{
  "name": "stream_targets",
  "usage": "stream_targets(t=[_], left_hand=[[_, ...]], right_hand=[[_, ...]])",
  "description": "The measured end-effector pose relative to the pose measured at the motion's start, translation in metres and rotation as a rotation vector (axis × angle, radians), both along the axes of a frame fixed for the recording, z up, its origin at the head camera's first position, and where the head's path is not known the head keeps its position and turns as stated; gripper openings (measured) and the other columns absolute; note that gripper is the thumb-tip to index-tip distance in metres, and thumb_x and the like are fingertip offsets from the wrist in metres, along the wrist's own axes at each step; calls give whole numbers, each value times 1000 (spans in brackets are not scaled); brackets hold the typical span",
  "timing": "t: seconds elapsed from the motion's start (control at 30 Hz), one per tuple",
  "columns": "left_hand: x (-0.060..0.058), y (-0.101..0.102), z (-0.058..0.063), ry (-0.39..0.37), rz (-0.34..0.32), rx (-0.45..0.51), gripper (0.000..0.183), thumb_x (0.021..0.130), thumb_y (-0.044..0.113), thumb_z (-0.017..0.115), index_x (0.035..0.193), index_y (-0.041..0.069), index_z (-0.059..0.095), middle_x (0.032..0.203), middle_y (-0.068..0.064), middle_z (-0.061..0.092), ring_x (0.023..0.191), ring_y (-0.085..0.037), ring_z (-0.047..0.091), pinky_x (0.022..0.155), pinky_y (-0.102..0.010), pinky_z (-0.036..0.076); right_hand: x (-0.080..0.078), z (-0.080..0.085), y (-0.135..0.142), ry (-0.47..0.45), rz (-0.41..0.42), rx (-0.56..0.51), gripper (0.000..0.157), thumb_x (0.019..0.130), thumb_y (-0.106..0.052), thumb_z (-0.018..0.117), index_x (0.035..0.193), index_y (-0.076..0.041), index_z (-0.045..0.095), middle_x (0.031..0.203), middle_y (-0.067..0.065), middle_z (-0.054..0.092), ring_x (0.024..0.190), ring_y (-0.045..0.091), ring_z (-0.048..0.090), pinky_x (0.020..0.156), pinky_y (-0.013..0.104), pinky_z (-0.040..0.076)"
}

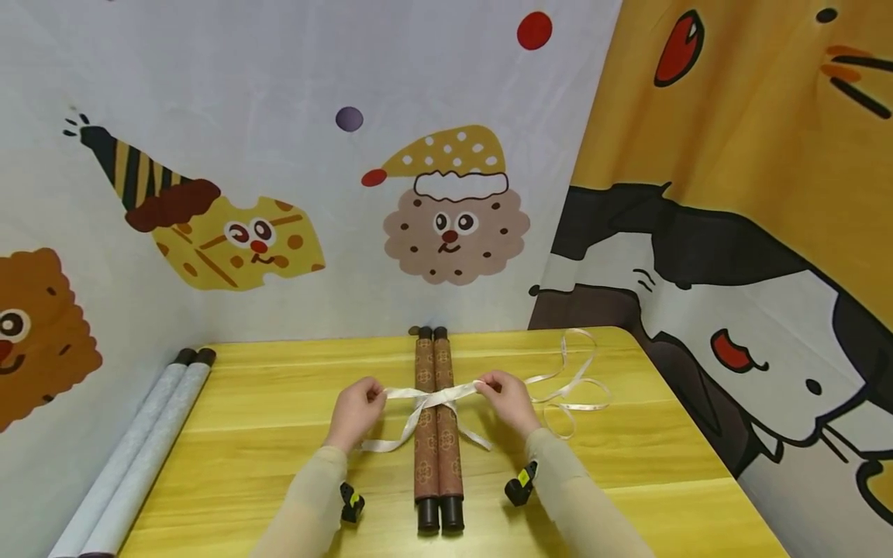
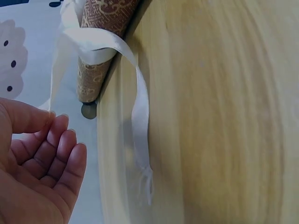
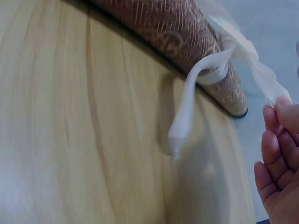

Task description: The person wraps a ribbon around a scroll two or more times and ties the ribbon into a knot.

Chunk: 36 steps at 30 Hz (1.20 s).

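"Hanging behind everything is the cartoon cloth [image 1: 432, 62], with the yellow wooden table [image 1: 279, 387] spread out below. What's on it?"

"Two pale rolls [image 1: 160, 438] along the left edge. In the middle, two patterned brown rolls [image 1: 427, 453] lie side by side, pointing away from the person."

"And the hands?"

"One on either side of the brown pair. The left hand [image 1: 357, 411] is pinching with thumb and forefinger, the other fingers loosely bent; the right hand [image 1: 509, 403] pinches the same way."

"Pinching what?"

"The white ribbon [image 1: 439, 397]. It goes around both brown rolls and crosses on top. A thin ribbon [image 1: 589, 407] lies curled beyond the right hand; I can't tell whether it joins this one."

"Any loose bits?"

"A left tail [image 2: 140, 112], frayed at the tip, and a right tail [image 3: 184, 109], both hanging free."

"So which step is this?"

"Tying, I'd judge. The pinched parts may be bow loops, but I can't be sure from here."

"What does the next move call for?"

"An even outward pull, I'd say, tightening the crossing without skewing the rolls or dragging a tail through."
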<state>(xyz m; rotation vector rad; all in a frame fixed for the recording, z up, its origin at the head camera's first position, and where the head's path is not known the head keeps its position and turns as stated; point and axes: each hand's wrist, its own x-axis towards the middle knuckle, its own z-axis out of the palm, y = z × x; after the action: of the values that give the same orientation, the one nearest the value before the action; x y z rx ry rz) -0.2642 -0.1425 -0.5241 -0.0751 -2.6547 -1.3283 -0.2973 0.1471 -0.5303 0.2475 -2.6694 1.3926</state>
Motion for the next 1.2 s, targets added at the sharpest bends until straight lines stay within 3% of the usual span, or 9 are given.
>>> stream_targets(t=[0.33,0.63,1.2], left_hand=[[1,-12,-4,-17,45,-10,5,92,7,66,89,4,64,74,-3,58,67,-17,52,64,-35,46],[3,-19,-6,-29,55,-45,6,93,6,64,88,3,64,75,-3,58,66,-18,52,63,-35,45],[1,-32,-10,-45,80,-82,8,91,7,64,84,3,63,75,-4,58,70,-21,53,66,-37,45]], right_hand=[[1,-2,12,-11,-53,24,12,96,-16,67,89,-7,69,83,1,66,75,16,57,71,35,47],[4,-9,24,11,-48,137,14,95,-16,68,85,-6,65,74,-1,58,68,16,47,68,35,42],[9,-6,36,39,-94,274,11,95,-17,67,88,-8,66,74,-1,59,68,16,50,69,38,45]])
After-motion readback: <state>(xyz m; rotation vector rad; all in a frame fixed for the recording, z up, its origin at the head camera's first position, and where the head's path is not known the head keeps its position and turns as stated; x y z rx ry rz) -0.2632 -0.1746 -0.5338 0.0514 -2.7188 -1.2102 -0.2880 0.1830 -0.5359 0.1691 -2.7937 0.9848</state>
